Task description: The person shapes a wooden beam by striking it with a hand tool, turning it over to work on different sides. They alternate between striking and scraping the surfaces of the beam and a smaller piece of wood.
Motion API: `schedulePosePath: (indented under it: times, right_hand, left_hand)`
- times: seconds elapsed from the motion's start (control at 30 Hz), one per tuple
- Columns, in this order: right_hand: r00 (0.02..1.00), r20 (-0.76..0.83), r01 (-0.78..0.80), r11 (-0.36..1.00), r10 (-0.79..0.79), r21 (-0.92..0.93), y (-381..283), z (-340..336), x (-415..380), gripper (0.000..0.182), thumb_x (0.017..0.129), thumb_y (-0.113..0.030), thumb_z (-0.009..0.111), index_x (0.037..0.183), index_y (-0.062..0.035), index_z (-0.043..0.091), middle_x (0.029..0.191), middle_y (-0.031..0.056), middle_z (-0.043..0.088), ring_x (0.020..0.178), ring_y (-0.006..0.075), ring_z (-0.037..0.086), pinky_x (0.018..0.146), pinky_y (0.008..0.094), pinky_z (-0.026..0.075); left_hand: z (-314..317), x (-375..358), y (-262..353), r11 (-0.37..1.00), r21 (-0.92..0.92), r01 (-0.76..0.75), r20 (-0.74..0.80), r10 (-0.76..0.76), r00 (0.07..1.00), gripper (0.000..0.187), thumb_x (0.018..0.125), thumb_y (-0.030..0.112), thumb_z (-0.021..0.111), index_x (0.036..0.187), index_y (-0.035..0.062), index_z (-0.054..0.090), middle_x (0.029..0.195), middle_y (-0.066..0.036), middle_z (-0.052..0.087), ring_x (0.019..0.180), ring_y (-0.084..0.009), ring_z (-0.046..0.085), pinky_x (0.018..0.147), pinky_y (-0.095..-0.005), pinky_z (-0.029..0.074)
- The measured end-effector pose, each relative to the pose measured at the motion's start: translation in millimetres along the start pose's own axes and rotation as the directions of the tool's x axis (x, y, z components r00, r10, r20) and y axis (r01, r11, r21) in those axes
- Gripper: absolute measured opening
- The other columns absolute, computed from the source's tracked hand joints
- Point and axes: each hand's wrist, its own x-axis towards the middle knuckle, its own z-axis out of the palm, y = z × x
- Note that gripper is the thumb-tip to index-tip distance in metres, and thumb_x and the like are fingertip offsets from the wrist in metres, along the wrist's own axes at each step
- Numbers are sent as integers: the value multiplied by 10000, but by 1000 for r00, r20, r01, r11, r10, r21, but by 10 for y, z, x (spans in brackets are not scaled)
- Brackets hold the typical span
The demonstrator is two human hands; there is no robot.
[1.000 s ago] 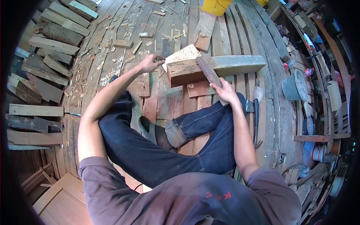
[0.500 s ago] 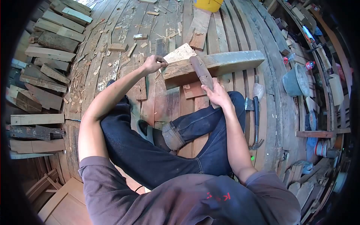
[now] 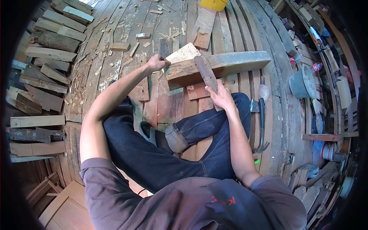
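A thick, rough wooden block lies crosswise in front of my crossed legs. My left hand is closed at the block's left end, thumb and fingers pressed together; what they pinch is hidden. My right hand grips a narrow brown wooden piece with a rounded far end. That piece lies slantwise across the front face and top edge of the block. Behind the block sits a pale board, partly covered by it. A reddish wood offcut shows below the block.
On the plank floor to the right lie a hammer and a grey bucket. Stacked timber pieces line the left side. Wood chips and offcuts are scattered ahead, with a yellow bucket at the top.
Both hands, the block and the brown wooden piece keep nearly the same places. My left hand has shifted very slightly.
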Motion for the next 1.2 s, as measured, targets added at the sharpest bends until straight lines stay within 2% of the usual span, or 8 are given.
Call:
schedulePosePath:
  times: [0.43, 0.53, 0.67, 0.87, 0.97, 1.1, 1.13, 1.2]
  right_hand:
    - [1000, -21, 0, 999, 1, 37, -67, 29, -40, 641, 926, -446, 588, 1320, 25, 405, 1045, 371, 644, 1042, 502, 626, 921, 520, 499]
    - [1000, -19, -4, 999, 5, 38, -64, 38, -35, 641, 927, -442, 587, 1320, 29, 401, 1035, 378, 642, 1038, 505, 626, 918, 520, 500]
    - [999, -33, 4, 999, -2, 38, -35, 77, -23, 644, 927, -437, 587, 1319, 37, 395, 1023, 381, 642, 1030, 508, 627, 912, 523, 501]
    - [999, -42, 14, 1000, -14, 2, -76, 65, -57, 644, 926, -428, 588, 1315, 45, 392, 998, 387, 642, 996, 517, 632, 884, 537, 506]
    - [997, -69, 25, 1000, -26, -15, -82, 100, -65, 645, 925, -424, 590, 1307, 57, 394, 978, 392, 641, 978, 522, 634, 864, 545, 511]
    - [997, -77, -6, 1000, 4, -30, -146, 117, -83, 653, 918, -417, 597, 1295, 76, 396, 962, 399, 637, 966, 529, 634, 854, 550, 512]
    - [997, -80, 1, 1000, -3, -25, -144, 127, -85, 654, 916, -415, 599, 1294, 78, 396, 961, 401, 636, 966, 530, 634, 854, 550, 512]
    - [996, -88, 18, 1000, -19, -17, -129, 143, -75, 657, 911, -411, 605, 1291, 82, 396, 959, 405, 634, 965, 531, 634, 854, 551, 511]
  left_hand:
    - [55, 64, -116, 1000, -23, -11, 29, 12, 1000, 475, 955, 366, 621, 1117, -78, 668, 1044, -152, 689, 988, -220, 623, 884, -373, 468]
    - [49, 66, -122, 1000, -10, -3, 29, 3, 1000, 460, 941, 365, 621, 1142, -43, 684, 1139, -223, 681, 1093, -287, 637, 936, -387, 478]
    - [-65, 326, -446, 994, -60, 90, -103, -96, 990, 404, 1014, 320, 509, 1172, -28, 642, 1015, -134, 681, 936, -209, 626, 868, -378, 489]
    - [-409, 460, -892, 965, -207, 162, -110, -188, 976, 436, 950, 348, 544, 1229, 22, 619, 1160, -116, 642, 968, -209, 623, 852, -372, 493]
    - [-229, 266, -761, 978, -209, -14, -217, -33, 976, 474, 902, 398, 626, 1175, 14, 673, 1037, -123, 688, 922, -228, 639, 825, -368, 502]
    - [-143, -104, -228, 978, -204, -39, 17, 43, 999, 439, 884, 419, 693, 1096, 36, 724, 1070, -118, 686, 968, -191, 615, 886, -341, 490]
    - [-82, -103, -209, 978, -190, -84, -17, 82, 997, 391, 889, 419, 702, 1079, 79, 747, 1007, -60, 706, 940, -157, 613, 870, -312, 478]
    - [-58, -108, -152, 986, -112, -124, -32, 121, 992, 351, 893, 378, 711, 1067, 76, 752, 1005, -58, 709, 935, -150, 615, 866, -314, 479]
